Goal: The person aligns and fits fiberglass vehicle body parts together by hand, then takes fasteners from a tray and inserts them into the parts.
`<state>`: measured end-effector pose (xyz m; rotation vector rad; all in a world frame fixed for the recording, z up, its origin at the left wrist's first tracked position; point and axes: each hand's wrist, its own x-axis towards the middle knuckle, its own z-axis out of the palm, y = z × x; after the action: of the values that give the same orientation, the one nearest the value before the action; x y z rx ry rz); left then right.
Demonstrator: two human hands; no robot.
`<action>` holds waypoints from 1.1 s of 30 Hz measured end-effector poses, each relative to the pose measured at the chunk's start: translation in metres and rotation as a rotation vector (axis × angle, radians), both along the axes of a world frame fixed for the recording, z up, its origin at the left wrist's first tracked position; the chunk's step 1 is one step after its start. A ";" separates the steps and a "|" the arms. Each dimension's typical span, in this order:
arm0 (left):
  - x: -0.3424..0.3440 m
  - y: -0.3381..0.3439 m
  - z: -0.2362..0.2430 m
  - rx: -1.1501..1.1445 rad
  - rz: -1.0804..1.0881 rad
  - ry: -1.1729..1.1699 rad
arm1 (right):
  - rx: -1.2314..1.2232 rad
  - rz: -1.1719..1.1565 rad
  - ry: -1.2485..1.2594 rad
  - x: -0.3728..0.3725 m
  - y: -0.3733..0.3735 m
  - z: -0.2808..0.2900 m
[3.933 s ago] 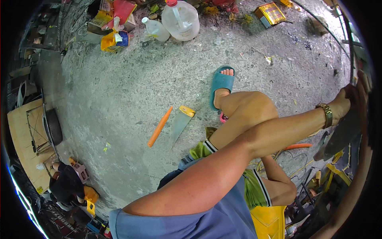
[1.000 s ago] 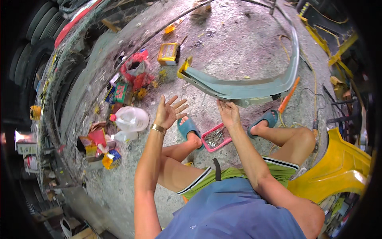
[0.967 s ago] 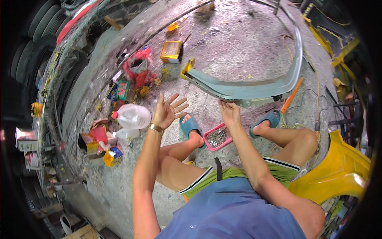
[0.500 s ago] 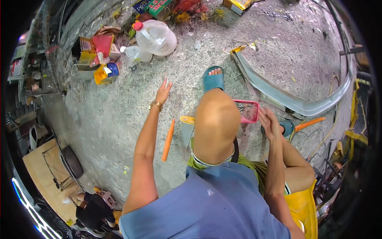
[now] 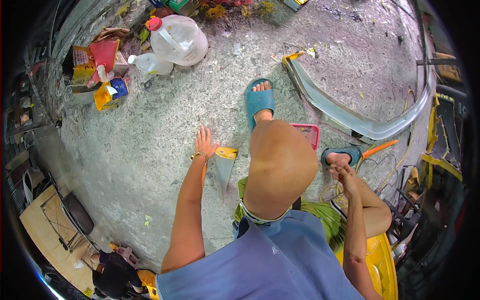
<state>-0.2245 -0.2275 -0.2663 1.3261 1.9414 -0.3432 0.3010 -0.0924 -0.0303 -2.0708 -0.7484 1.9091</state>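
Note:
My left hand is open with its fingers spread, low over the concrete; whether it touches the floor I cannot tell. Right beside its thumb lies a flat, tapering scraper with a grey blade and a yellow end. An orange stick shows only as a sliver behind my left forearm. My right hand holds nothing, fingers loosely apart, in front of my right foot and shin. Between my feet a pink plastic basket is partly covered by my raised left knee; its contents are mostly hidden.
A long curved silver strip lies ahead on the right. Another orange stick and a thin yellow cable are beside my right sandal. Plastic jugs and crumpled boxes stand far left. A person is at lower left.
My left hand has come down and closer to the scraper, its forearm now covering most of the orange stick. My right hand has moved back from beside the pink basket. The view has shifted.

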 end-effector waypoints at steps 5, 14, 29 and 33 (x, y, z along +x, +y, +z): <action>0.016 0.034 0.034 -0.270 -0.176 -0.046 | 0.035 0.173 -0.040 0.009 -0.008 -0.039; 0.073 0.075 0.003 0.345 0.170 -0.117 | 0.015 0.275 -0.045 0.027 -0.035 -0.047; 0.080 -0.083 0.003 0.730 0.069 -0.497 | 0.194 0.343 -0.065 0.020 -0.053 -0.072; 0.077 -0.005 -0.002 0.700 0.190 -0.577 | 0.234 0.339 -0.047 -0.005 -0.038 -0.085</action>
<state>-0.1477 -0.2326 -0.2681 1.4213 1.6999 0.8023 0.2962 -0.1301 -0.1152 -1.9467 -1.3383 1.8278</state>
